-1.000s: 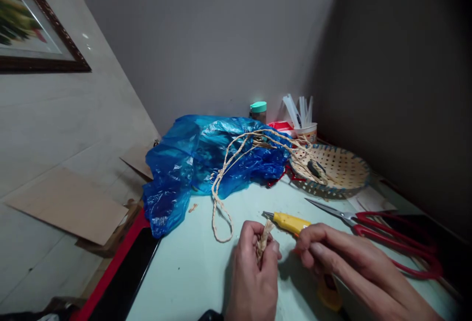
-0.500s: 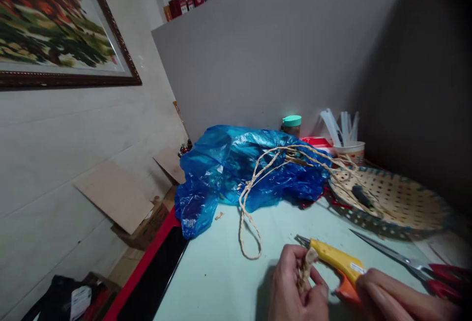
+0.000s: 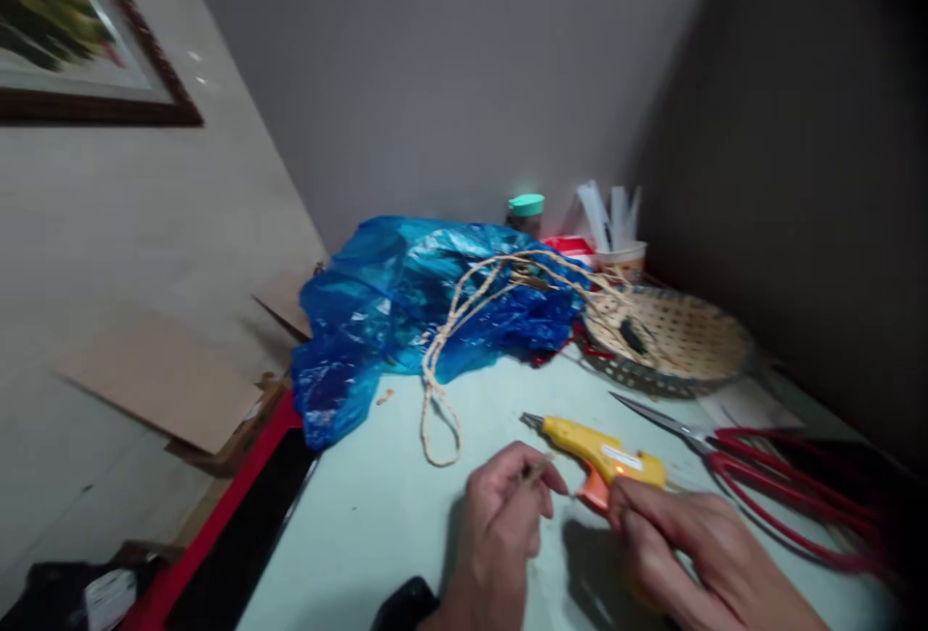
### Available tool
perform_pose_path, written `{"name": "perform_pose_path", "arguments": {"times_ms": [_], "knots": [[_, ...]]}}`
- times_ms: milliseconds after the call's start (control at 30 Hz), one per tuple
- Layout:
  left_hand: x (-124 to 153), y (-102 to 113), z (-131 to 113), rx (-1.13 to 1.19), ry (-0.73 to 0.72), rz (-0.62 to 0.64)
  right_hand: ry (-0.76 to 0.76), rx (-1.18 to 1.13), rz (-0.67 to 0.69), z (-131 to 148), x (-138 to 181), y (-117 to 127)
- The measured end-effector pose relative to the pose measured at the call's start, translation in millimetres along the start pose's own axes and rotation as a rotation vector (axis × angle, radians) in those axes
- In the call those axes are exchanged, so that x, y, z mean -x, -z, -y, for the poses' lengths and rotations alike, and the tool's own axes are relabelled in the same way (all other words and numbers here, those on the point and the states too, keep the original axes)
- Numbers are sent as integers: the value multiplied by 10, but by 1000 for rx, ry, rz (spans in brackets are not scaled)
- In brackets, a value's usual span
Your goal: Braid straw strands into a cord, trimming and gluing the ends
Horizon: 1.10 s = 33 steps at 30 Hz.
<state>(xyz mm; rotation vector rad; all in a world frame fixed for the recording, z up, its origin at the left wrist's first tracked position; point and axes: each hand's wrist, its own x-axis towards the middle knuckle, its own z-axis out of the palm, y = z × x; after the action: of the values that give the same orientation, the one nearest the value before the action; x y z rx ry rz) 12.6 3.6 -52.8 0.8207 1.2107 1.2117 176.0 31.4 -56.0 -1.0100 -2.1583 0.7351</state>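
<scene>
Cord (image 3: 435, 351) is braided; straw (image 3: 533, 473) is held in half-curled left fingers (image 3: 557, 480); right fingers (image 3: 642, 498) are curled, hold unclear; remaining work is unshown.

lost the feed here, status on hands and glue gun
Left hand holding tan fibre piece. Right hand partly hiding glue gun, contact unclear. Scissors lying nearby.

Your glue gun (image 3: 572, 436): yellow, orange trigger (image 3: 594, 490). Your fibre piece (image 3: 533, 473): dull tan. Scissors (image 3: 697, 442): red-handled. Bag (image 3: 344, 327): bright to dark blue. Basket (image 3: 707, 327): tan, dotted with dark holes. Tabletop (image 3: 355, 554): pale mint.
</scene>
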Motion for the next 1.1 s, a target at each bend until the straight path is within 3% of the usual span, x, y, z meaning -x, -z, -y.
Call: {"name": "perform_pose_path", "arguments": {"times_ms": [100, 267, 533, 800, 1100], "knots": [[-9, 9, 41, -96, -62, 22, -26, -22, 87, 66, -71, 28], [-21, -1, 88, -84, -51, 82, -49, -96, 43, 41, -130, 87], [60, -44, 37, -198, -132, -43, -57, -257, 7, 63, -126, 186], [121, -81, 13, -380, -260, -129, -49, -262, 6, 87, -128, 194], [161, -89, 4, -456, -273, -69, -22, -179, 170, 124, -95, 209]]}}
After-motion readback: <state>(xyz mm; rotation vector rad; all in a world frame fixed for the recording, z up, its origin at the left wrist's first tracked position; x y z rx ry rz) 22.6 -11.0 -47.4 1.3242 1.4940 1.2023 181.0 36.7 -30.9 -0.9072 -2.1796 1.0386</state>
